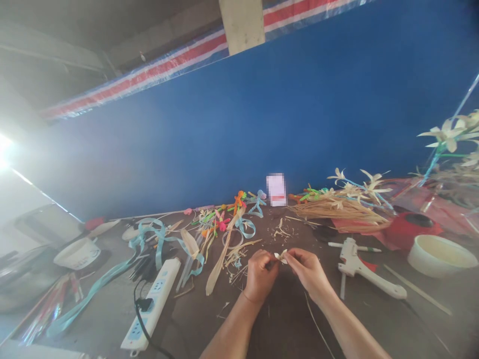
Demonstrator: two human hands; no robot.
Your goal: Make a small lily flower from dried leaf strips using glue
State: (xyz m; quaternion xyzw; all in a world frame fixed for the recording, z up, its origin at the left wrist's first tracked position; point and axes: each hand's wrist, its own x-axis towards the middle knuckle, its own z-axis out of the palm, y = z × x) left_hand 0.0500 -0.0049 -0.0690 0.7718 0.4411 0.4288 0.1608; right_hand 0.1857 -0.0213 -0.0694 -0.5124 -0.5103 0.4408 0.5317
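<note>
On my feed, the left hand (260, 274) and right hand (309, 271) pinch one small pale flower piece (281, 257) at lower centre, partly hidden in their grip. I count one glue gun (350, 260) lower right, one power strip (156, 300) lower left and two bowls (430, 260); the right edge cuts off white flowers (445, 135) I cannot count.

Illumination: 1 overexposed light source (3, 151) at the left edge. Veiling glare lowers contrast across the left side of the blue sheet (232, 139); the upper right corner is darkest. Shadows on the tabletop (286, 324) are soft. Distortion: wide-angle stretching toward the side edges, with blur. Detail: the pale piece (280, 257) at center is slightly soft; 1 card (276, 189) is pixelated.
</note>
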